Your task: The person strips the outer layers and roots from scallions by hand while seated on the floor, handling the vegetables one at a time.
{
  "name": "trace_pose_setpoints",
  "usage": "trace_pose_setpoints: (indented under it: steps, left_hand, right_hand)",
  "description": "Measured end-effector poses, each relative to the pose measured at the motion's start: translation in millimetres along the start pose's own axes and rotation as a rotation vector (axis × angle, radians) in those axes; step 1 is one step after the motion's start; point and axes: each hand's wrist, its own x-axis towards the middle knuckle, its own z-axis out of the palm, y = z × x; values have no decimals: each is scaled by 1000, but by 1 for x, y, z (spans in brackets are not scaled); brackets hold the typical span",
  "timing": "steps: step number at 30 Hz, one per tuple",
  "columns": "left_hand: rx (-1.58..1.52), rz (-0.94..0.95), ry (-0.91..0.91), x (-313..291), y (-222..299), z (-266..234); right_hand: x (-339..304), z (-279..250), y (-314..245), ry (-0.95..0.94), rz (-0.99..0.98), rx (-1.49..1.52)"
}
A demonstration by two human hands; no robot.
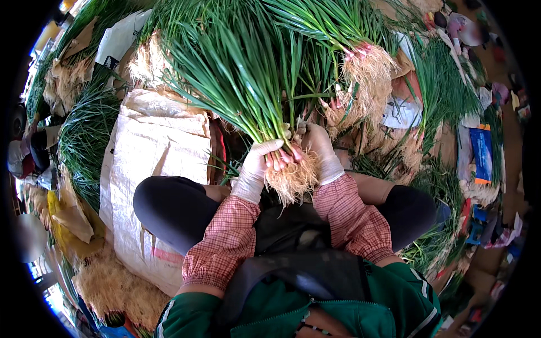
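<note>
The person sits cross-legged on the ground, both forearms in red-checked sleeve covers entering from the lower edge.

The left hand (256,163), in a thin whitish glove, has its fingers wrapped closed around the neck of a bundle of long green spring onions with pinkish bulbs and pale tangled roots (248,84). The grip sits just above the bulbs.

The right hand (320,147), gloved the same way, presses against the opposite side of the same bundle at bulb level; its fingers are curled onto the stalks, though how far they close cannot be told.

The bundle is held in front of the person's lap, between the knees. Its long axis runs from the root end, which points down toward the lap, up and away to the leaf tips, which fan out toward the top of the view and lean left.

A second bunch of green onions with pink bulbs and straw-coloured roots (360,62) lies just beyond the right hand. A white woven plastic sack (152,158) lies spread on the ground beside the left knee. Further heaps of onion greens surround the seat.
</note>
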Motion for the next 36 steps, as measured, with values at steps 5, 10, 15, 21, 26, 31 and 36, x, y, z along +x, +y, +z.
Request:
trace_pose_setpoints:
  steps: [5,10,15,21,26,31,36]
  left_hand:
    - [-209,-26,-102,-1,-16,-42]
    - [-345,-47,-71,-10,-2,-24]
    - [-313,-38,-308,-24,10,-37]
    - [-459,256,-313,-26,24,-43]
    - [-418,255,-142,-1,-2,-38]
    - [-599,65,-344,-6,-4,-54]
    - [-420,60,-337,2,-13,-49]
  right_hand:
    - [-65,116,-2,119,-220,-669]
    - [-36,85,11,-31,-65,-394]
    - [-13,55,33,-257,-2,-449]
    - [-48,49,-7,-248,-295,-2050]
    - [-30,74,-95,101,-1090,-1536]
    - [-44,73,-84,188,-697,-2590]
    - [-79,36,-32,-160,-967,-2058]
